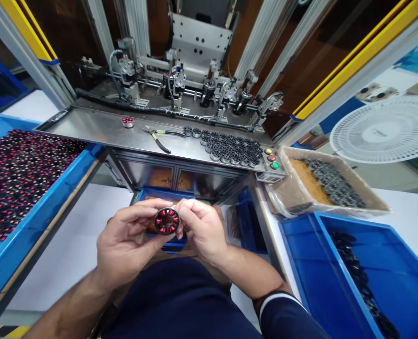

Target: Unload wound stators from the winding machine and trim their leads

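Note:
In front of my body I hold a wound motor stator (167,230), a dark ring with red coils around a central hole, its coil face turned up toward me. My left hand (126,240) is closed around its left side, thumb below and fingers above. The thumb and fingers of my right hand (202,230) pinch together at its right rim; whether a thin wire also lies between them is hidden. Beyond my hands, another red-wound stator (127,122) stands on the metal worktop (99,129), left of the yellow-and-black cutters (157,140).
Dark, unwound stator cores (232,148) crowd the worktop beside a button box (271,162). A machine with clamping stations (209,89) stands behind. Left is a blue bin (53,197) of red-wound stators; right are a carton (315,207), blue bins (301,254) and a white fan (381,132).

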`<state>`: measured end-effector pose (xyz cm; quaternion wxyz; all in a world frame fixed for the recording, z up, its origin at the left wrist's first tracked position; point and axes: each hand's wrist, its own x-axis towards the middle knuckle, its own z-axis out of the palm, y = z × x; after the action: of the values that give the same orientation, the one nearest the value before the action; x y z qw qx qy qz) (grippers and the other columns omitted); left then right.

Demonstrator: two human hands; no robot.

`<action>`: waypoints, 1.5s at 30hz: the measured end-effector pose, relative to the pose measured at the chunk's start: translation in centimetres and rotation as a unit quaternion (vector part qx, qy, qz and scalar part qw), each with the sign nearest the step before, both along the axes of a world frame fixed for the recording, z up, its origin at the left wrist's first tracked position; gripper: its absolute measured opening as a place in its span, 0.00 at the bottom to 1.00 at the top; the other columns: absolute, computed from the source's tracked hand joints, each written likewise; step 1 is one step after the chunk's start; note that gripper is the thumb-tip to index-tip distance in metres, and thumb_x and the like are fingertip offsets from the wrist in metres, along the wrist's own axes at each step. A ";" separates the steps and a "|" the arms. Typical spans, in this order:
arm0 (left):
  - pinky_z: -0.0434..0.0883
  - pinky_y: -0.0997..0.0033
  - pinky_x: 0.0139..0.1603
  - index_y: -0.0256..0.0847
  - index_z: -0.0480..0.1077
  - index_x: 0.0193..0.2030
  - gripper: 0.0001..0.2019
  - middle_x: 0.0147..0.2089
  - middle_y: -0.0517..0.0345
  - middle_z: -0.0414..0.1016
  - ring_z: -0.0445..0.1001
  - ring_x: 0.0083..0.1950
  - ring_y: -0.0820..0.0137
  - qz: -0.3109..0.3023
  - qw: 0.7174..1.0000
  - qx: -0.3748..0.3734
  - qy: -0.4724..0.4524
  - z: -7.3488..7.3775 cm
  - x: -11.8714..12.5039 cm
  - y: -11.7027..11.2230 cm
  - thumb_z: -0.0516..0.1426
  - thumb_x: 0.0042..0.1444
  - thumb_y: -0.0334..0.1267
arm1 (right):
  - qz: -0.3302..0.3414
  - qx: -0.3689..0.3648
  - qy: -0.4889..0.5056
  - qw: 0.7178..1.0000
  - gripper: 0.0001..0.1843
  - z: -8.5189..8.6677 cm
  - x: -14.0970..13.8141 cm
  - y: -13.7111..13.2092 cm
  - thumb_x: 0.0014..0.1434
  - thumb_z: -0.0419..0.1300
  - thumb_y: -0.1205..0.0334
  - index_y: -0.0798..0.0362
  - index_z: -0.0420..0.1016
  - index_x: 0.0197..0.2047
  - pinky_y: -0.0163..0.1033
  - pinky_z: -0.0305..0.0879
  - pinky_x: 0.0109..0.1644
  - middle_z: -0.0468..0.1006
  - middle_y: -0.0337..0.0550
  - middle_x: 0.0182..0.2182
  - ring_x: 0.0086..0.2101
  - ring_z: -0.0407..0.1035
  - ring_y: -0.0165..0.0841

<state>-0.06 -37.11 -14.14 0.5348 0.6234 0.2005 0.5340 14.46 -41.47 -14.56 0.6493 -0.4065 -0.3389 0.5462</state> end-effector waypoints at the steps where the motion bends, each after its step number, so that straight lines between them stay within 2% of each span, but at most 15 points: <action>1: 0.81 0.71 0.47 0.43 0.70 0.48 0.25 0.50 0.53 0.81 0.81 0.50 0.65 -0.001 1.000 0.002 -0.001 -0.1 -0.1 -0.1 0.66 0.45 0.17 | 0.009 -0.017 0.023 1.000 0.20 -0.2 -0.1 0.0 0.57 0.66 0.48 0.55 0.69 0.26 0.29 0.62 0.22 0.71 0.35 0.20 0.19 0.64 0.23; 7: 0.80 0.73 0.51 0.45 0.68 0.53 0.31 0.51 0.57 0.81 0.81 0.50 0.68 -0.012 1.000 -0.005 -0.011 -0.5 -0.2 -0.2 0.65 0.45 0.16 | 0.010 -0.060 0.080 0.995 0.21 -0.6 -0.4 0.1 0.51 0.70 0.47 0.56 0.70 0.26 0.28 0.61 0.20 0.72 0.34 0.18 0.17 0.63 0.22; 12: 0.80 0.72 0.50 0.45 0.68 0.52 0.30 0.50 0.57 0.82 0.82 0.49 0.68 0.002 1.000 -0.016 -0.002 -0.3 -0.1 -0.1 0.66 0.44 0.17 | 0.011 -0.067 0.090 0.994 0.21 -0.6 -0.4 0.1 0.51 0.71 0.48 0.56 0.72 0.27 0.28 0.62 0.21 0.72 0.34 0.18 0.17 0.64 0.22; 18: 0.80 0.77 0.49 0.45 0.69 0.52 0.29 0.51 0.59 0.82 0.81 0.50 0.69 -0.004 1.000 -0.023 -0.006 -0.2 -0.4 -0.1 0.66 0.45 0.17 | 0.015 -0.048 0.085 0.995 0.19 -0.8 -0.5 0.1 0.53 0.70 0.49 0.56 0.72 0.27 0.28 0.62 0.22 0.73 0.34 0.18 0.18 0.64 0.22; 22: 0.79 0.76 0.51 0.46 0.68 0.52 0.29 0.51 0.61 0.82 0.81 0.51 0.70 -0.019 1.000 -0.023 -0.008 -0.2 -0.5 0.0 0.65 0.46 0.16 | 0.014 -0.035 0.074 0.997 0.18 -0.7 -0.4 0.0 0.55 0.68 0.50 0.56 0.72 0.28 0.28 0.63 0.22 0.73 0.34 0.19 0.18 0.65 0.22; 33: 0.78 0.81 0.50 0.46 0.67 0.53 0.29 0.55 0.61 0.80 0.81 0.51 0.73 -0.038 0.999 0.006 -0.002 -0.9 -0.8 0.1 0.61 0.50 0.13 | 0.006 -0.016 0.032 0.999 0.17 -0.2 -0.3 -0.1 0.58 0.66 0.52 0.55 0.70 0.27 0.28 0.63 0.23 0.71 0.33 0.20 0.20 0.64 0.22; 37: 0.79 0.80 0.49 0.46 0.68 0.53 0.28 0.54 0.60 0.81 0.81 0.51 0.72 -0.032 0.999 0.017 -0.008 -1.3 -0.9 0.1 0.61 0.50 0.14 | 0.003 0.005 0.024 1.000 0.16 0.0 -0.4 -0.1 0.59 0.65 0.53 0.55 0.70 0.28 0.27 0.64 0.22 0.71 0.33 0.21 0.19 0.64 0.22; 42: 0.79 0.79 0.49 0.45 0.70 0.51 0.26 0.53 0.59 0.81 0.81 0.51 0.71 -0.011 1.000 0.020 -0.009 -1.6 -0.9 -0.1 0.61 0.50 0.14 | -0.052 0.087 -0.089 0.991 0.13 0.5 -0.2 0.2 0.62 0.62 0.56 0.55 0.70 0.30 0.29 0.65 0.19 0.70 0.35 0.26 0.18 0.66 0.22; 44: 0.78 0.76 0.52 0.46 0.71 0.50 0.26 0.52 0.60 0.82 0.81 0.51 0.70 -0.026 1.000 -0.006 -0.013 -1.5 -1.1 0.0 0.62 0.50 0.14 | -0.096 0.158 -0.187 0.965 0.10 0.9 0.4 0.4 0.63 0.62 0.60 0.55 0.71 0.31 0.29 0.67 0.21 0.71 0.38 0.29 0.20 0.67 0.22; 45: 0.77 0.74 0.54 0.47 0.72 0.50 0.26 0.52 0.60 0.82 0.80 0.53 0.69 -0.047 0.998 -0.025 -0.020 -1.4 -1.2 0.1 0.63 0.49 0.15 | -0.116 0.203 -0.246 0.941 0.09 1.0 0.7 0.4 0.63 0.61 0.62 0.56 0.72 0.31 0.31 0.69 0.24 0.72 0.39 0.29 0.22 0.68 0.24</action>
<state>-1.27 -37.02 -15.57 0.5786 0.6075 0.1734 0.5158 15.17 -41.03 -13.53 0.6734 -0.4247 -0.5419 0.2695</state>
